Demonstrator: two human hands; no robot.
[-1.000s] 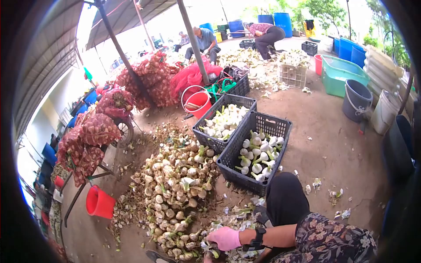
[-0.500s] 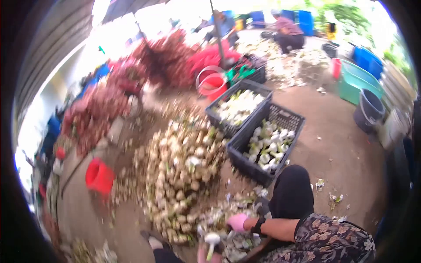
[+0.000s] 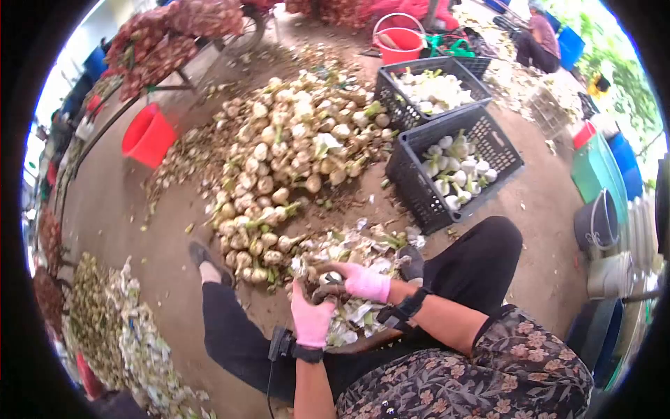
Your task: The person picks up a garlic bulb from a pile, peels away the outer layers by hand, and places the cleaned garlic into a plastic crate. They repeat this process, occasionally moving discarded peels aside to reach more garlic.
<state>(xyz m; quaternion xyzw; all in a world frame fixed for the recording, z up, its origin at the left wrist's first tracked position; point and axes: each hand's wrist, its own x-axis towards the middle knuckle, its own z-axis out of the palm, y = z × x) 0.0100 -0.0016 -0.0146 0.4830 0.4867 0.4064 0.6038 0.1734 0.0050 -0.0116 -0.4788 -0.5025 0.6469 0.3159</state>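
Note:
My left hand [image 3: 312, 315] and my right hand [image 3: 364, 282] wear pink gloves with darkened fingers. They meet in front of my knees, fingers curled around a garlic bulb [image 3: 330, 278]. Only a pale part of that bulb shows between the gloves. Just beyond them rises a large heap of unpeeled garlic [image 3: 279, 150] with brownish skins and some green stems. Loose white peelings [image 3: 352, 322] lie beneath and beside my hands. To the right of the heap, a dark plastic crate [image 3: 427, 199] holds cleaned white garlic bulbs [image 3: 457, 171].
Behind that crate stands another crate [image 3: 399, 112] of white garlic. A red bucket [image 3: 150, 136] is left of the heap, another red bucket [image 3: 399, 42] farther back. Peel waste [image 3: 132, 328] lies at lower left. Tubs and a dark bucket [image 3: 597, 220] line the right; another person [image 3: 541, 42] crouches behind.
My view has tilted down. My left hand, earlier low with a white stemmed bulb, has come up to meet my right hand, which has left the peelings. That white bulb is no longer visible there.

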